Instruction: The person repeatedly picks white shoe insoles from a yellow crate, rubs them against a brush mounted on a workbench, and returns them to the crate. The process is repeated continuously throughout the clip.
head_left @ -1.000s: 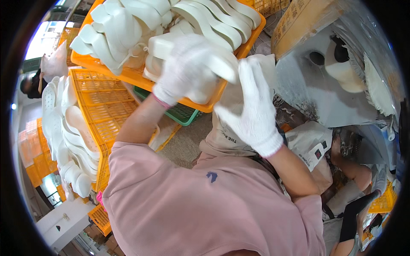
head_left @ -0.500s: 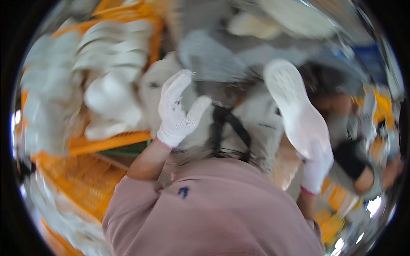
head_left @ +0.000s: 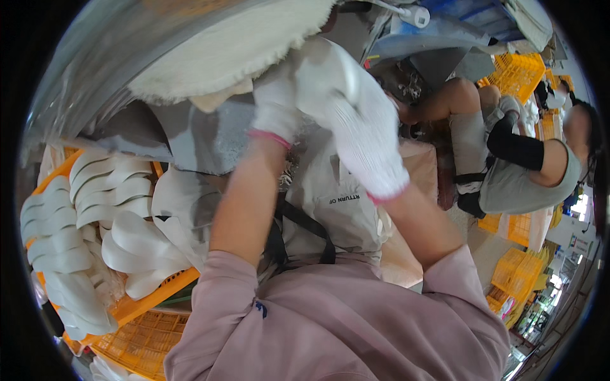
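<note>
A white shoe sole is tilted up beside a thick, fluffy cream wheel. Its upper part is blurred, and whether it touches the wheel I cannot tell. My right hand, in a white knit glove with a pink cuff, closes on the sole's near side. Against the sole's left side is my left hand, gloved alike; its fingers are partly hidden behind the sole and smeared, but it appears to grip it. Below the wheel sits a grey guard sprinkled with pale dust.
An orange crate at the left holds stacked white soles. A pale grey apron covers my lap. A seated co-worker is at the right, with more orange crates behind. A white lamp head hangs at the top.
The sole has moved from the far right to the middle, up by the wheel. My left hand, open and free before, has come to the sole. The view has turned.
</note>
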`<action>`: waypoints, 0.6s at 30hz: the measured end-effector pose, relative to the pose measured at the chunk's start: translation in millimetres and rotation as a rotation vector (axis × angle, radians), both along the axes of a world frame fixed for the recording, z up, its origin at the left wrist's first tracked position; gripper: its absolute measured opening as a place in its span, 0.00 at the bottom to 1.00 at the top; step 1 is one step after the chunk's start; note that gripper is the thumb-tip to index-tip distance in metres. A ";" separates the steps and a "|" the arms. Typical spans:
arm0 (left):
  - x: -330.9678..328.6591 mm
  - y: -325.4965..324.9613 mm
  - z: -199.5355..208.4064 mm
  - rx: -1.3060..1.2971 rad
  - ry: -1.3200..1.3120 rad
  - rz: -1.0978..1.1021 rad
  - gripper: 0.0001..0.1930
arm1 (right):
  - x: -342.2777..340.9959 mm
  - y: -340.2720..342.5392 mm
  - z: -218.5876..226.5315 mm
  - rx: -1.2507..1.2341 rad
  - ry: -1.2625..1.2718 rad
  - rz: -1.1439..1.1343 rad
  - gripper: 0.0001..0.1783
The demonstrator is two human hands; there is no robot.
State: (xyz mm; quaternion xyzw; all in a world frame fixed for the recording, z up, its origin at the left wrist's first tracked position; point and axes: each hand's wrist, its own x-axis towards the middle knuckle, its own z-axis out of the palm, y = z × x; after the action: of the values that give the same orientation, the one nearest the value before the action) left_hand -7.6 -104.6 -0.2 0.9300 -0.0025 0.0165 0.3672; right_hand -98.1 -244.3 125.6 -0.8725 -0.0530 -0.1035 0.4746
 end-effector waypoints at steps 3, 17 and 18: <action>12.4 65.0 -5.9 -0.626 0.097 0.145 0.28 | 73.3 2.2 -47.5 -0.272 -0.174 0.105 0.18; 14.6 -59.7 -33.4 -1.327 0.305 0.474 0.19 | 12.7 -5.6 -38.0 -0.105 -0.115 -0.266 0.47; 30.0 -51.7 -32.7 -1.320 0.402 0.551 0.20 | 20.6 -9.7 -47.8 -0.078 -0.092 -0.263 0.45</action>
State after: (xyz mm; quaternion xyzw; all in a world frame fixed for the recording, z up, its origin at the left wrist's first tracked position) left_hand 22.4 -156.3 -32.9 0.4682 0.3084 -0.0642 0.8256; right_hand -77.5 -254.1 77.8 -0.8841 0.0359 -0.2022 0.4197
